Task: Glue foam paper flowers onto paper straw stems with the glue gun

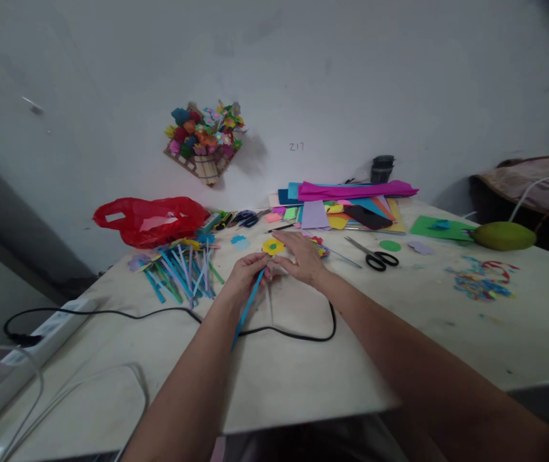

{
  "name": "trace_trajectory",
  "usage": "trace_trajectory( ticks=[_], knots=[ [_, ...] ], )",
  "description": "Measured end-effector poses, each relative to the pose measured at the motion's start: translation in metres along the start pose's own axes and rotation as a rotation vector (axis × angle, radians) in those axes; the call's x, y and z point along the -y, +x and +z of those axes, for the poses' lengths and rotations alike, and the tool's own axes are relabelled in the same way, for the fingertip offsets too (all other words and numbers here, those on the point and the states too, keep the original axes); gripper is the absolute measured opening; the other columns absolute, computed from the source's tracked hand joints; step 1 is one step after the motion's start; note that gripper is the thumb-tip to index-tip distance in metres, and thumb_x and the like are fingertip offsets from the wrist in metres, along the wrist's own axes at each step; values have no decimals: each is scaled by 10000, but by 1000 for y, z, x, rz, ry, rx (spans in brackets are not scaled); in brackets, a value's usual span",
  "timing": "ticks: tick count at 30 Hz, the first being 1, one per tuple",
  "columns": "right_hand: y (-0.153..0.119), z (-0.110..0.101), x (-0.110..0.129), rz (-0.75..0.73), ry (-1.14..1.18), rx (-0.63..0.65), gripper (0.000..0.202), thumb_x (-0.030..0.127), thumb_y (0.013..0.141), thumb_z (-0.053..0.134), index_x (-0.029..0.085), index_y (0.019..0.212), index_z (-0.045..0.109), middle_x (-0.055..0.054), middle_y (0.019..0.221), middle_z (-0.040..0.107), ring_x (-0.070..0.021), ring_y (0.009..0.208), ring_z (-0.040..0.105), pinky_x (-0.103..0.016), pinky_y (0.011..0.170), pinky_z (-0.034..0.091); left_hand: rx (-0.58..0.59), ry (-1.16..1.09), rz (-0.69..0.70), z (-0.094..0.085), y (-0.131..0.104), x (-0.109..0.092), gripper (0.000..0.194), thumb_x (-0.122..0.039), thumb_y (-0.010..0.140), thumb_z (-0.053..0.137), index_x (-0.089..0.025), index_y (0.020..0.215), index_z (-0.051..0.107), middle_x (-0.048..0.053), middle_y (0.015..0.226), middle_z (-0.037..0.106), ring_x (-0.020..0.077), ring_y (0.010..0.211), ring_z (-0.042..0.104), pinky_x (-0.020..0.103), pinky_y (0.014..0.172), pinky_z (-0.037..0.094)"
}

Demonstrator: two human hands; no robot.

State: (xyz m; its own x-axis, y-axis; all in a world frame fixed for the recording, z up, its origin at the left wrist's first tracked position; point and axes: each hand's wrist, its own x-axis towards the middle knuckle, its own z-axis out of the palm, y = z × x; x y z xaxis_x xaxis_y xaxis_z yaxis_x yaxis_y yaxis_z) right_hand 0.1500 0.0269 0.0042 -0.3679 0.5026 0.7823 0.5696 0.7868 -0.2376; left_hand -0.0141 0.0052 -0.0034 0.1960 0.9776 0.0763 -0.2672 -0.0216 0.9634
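Observation:
A yellow paper flower [273, 246] with a green centre sits at the fingertips of both hands, in the middle of the table. From my left hand [248, 273] a blue paper strip [248, 308] slants down toward the near edge, pinched between the fingers. My right hand [301, 258] lies beside the flower, its fingers stretched out and its thumb near the left fingertips. Red and other coloured flower pieces [321, 248] show partly behind the right hand.
Paper strips [185, 269] and a red plastic bag [152, 221] are on the left. Scissors [375, 258], green paper [440, 227], a green oval object [504, 236] and scraps [481, 279] lie right. A black cable [298, 336] loops in front. Coloured sheets [351, 191] lie behind.

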Motion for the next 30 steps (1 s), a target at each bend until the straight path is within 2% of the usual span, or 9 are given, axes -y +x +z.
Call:
trace_trajectory(
  ticks=[5, 10, 17, 21, 26, 30],
  knots=[
    [1, 4, -4, 12, 33, -37, 396, 281, 733, 533, 215, 1124, 529, -62, 1187, 526, -224, 1065, 463, -404, 899, 349, 18, -73, -26, -2, 0, -3, 300, -272, 638, 663, -105, 873, 578, -11, 473, 545, 55, 347, 431, 158, 330, 286],
    [2, 7, -9, 52, 108, -117, 322, 305, 743, 543, 207, 1047, 579, -72, 1130, 566, -207, 1037, 494, -389, 880, 381, 49, -174, -112, -5, 0, -5, 258, -237, 657, 643, -111, 875, 588, -34, 442, 495, 35, 323, 385, 133, 305, 248],
    [3, 8, -9, 64, 136, -94, 300, 292, 728, 577, 230, 1021, 593, -59, 1137, 565, -198, 1042, 497, -390, 884, 384, 35, -226, -231, -2, -4, -11, 190, -202, 705, 584, -118, 876, 579, -40, 425, 456, 29, 312, 362, 117, 287, 222],
    [3, 9, -11, 33, 173, -97, 291, 270, 735, 572, 206, 1018, 595, -73, 1144, 558, -190, 1051, 489, -379, 885, 387, 38, -242, -236, 0, -5, -12, 194, -191, 723, 558, -105, 896, 579, -40, 412, 440, 28, 317, 359, 116, 290, 230],
    [4, 11, -13, 35, 202, -89, 154, 242, 752, 555, 225, 878, 642, -57, 1097, 587, -175, 1003, 519, -366, 853, 412, 47, -244, -232, -1, -4, -10, 202, -203, 718, 560, -107, 895, 581, -45, 408, 429, 28, 322, 355, 122, 295, 229],
    [4, 12, -14, 40, 205, -81, 137, 208, 760, 538, 217, 833, 653, -59, 1073, 599, -167, 980, 535, -354, 838, 423, 75, -231, -212, -2, -3, -8, 218, -207, 704, 566, -105, 897, 584, -42, 409, 433, 32, 323, 361, 124, 298, 232]
  ],
)
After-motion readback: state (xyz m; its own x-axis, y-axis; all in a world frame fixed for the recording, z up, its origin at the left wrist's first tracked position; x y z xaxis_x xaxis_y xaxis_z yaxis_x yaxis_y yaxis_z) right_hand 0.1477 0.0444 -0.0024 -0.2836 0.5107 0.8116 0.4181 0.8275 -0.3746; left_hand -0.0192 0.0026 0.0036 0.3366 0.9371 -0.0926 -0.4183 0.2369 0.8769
